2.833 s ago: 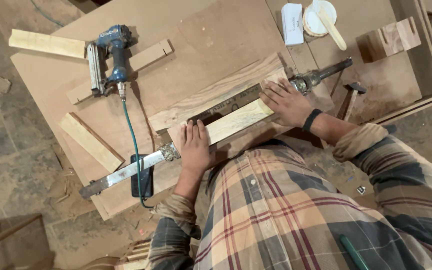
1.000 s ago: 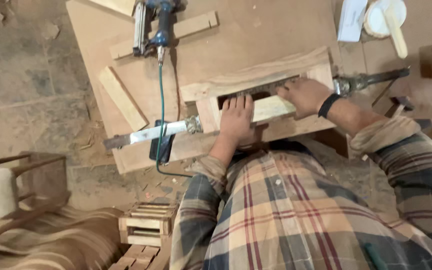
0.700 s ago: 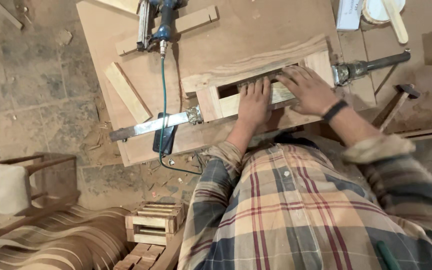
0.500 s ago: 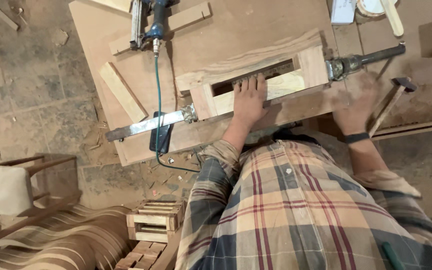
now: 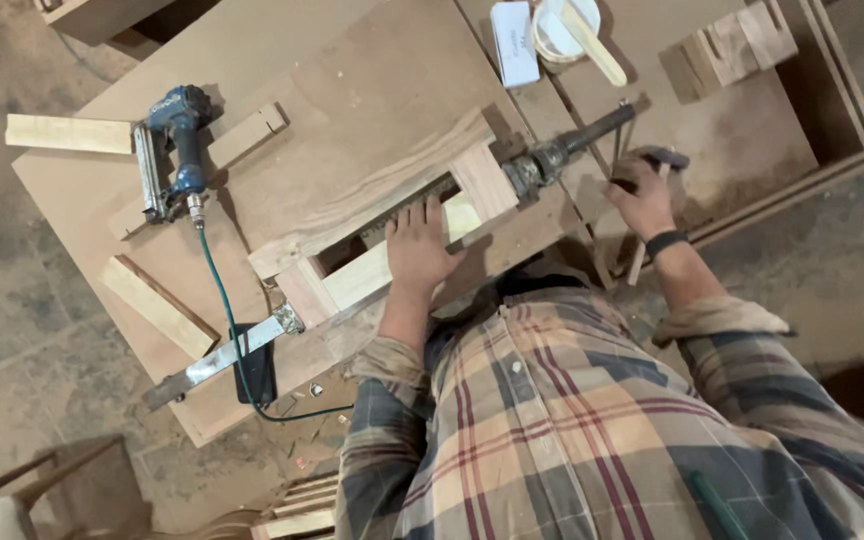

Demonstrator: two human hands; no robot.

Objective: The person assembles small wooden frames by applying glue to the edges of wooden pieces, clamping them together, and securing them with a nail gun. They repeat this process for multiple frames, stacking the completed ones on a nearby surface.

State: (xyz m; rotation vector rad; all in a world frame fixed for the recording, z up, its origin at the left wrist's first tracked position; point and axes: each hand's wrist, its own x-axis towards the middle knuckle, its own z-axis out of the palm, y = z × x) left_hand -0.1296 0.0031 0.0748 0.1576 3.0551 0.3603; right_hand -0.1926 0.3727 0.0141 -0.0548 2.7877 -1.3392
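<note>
A small wooden frame point(image 5: 372, 205) of pale slats lies on the workbench, squeezed in a long metal bar clamp point(image 5: 562, 150). My left hand point(image 5: 420, 250) lies flat, fingers spread, on the frame's near slat point(image 5: 362, 282). My right hand point(image 5: 642, 195) is off to the right, past the clamp's screw end, its fingers closed around the handle of a hammer point(image 5: 664, 158) resting on the bench. A dark band sits on that wrist.
A blue nail gun point(image 5: 174, 150) with a green hose point(image 5: 220, 310) lies at the bench's left, among loose wood strips point(image 5: 157, 305). A white box point(image 5: 515, 42) and a glue tub with a stick point(image 5: 574, 28) stand at the back. A slotted wood block point(image 5: 730, 45) lies back right.
My right hand has left the frame and moved right to grip the hammer. My left hand stayed pressing on the slat. The view shifted and tilted.
</note>
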